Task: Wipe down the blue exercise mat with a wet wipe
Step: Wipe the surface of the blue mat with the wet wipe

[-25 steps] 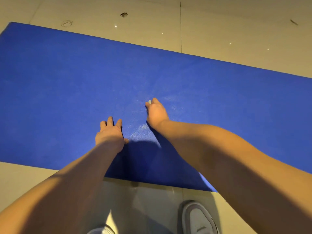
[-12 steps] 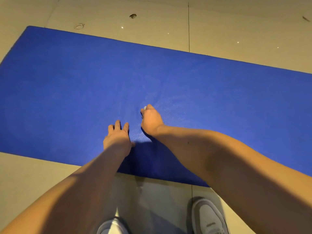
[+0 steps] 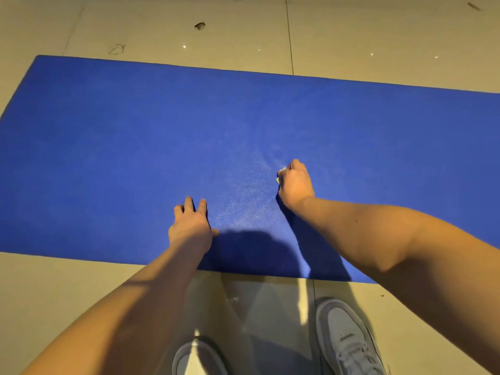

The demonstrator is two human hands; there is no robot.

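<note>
Beige floor tiles (image 3: 378, 31) carry the blue exercise mat (image 3: 108, 158), long axis running left-right across mid-frame. Left hand (image 3: 190, 226) presses it, fingers spread. Right hand (image 3: 296, 184) curls round a white wet wipe (image 3: 281, 174). 2 sneakers (image 3: 349, 339) stand bottom centre.

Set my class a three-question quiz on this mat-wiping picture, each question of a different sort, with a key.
1. True or false: the left hand presses flat on the blue textured exercise mat.
2. Which hand grips the crumpled white wet wipe? A left; B right; C neither.
3. Fill in: the mat lies on a beige tiled ____.
Key: 1 true; 2 B, the right hand; 3 floor.
</note>
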